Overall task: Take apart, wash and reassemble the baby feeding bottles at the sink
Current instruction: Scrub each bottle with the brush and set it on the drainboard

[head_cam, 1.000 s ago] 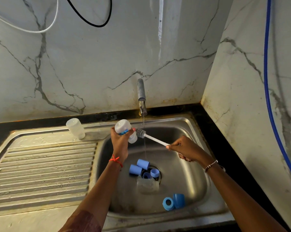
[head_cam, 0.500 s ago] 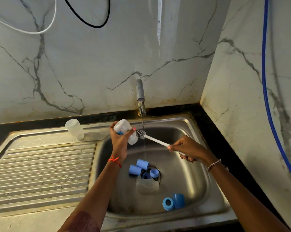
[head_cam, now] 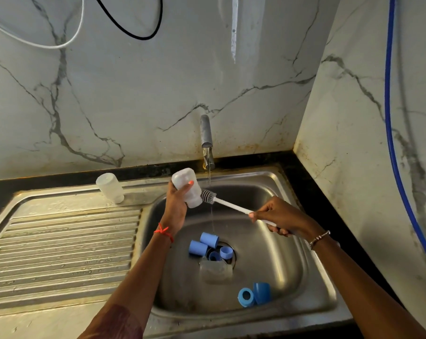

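My left hand (head_cam: 176,206) grips a translucent baby bottle (head_cam: 186,185) over the sink, its mouth tilted down to the right. My right hand (head_cam: 279,217) holds the white handle of a bottle brush (head_cam: 228,204). The grey bristle head sits just at the bottle's mouth. A thin stream runs from the tap (head_cam: 206,143) past the brush. In the basin (head_cam: 275,260) lie several blue caps and rings (head_cam: 203,244) around the drain, another clear bottle (head_cam: 215,271) on its side, and two blue parts (head_cam: 254,293) near the front.
A second translucent bottle (head_cam: 110,188) stands upside down on the ribbed steel drainboard (head_cam: 60,253) at the left. Marble walls close in behind and on the right. A blue hose (head_cam: 390,143) hangs down the right wall.
The bottle has tilted a little and the brush head stays at its mouth. Both hands keep their grips over the basin.
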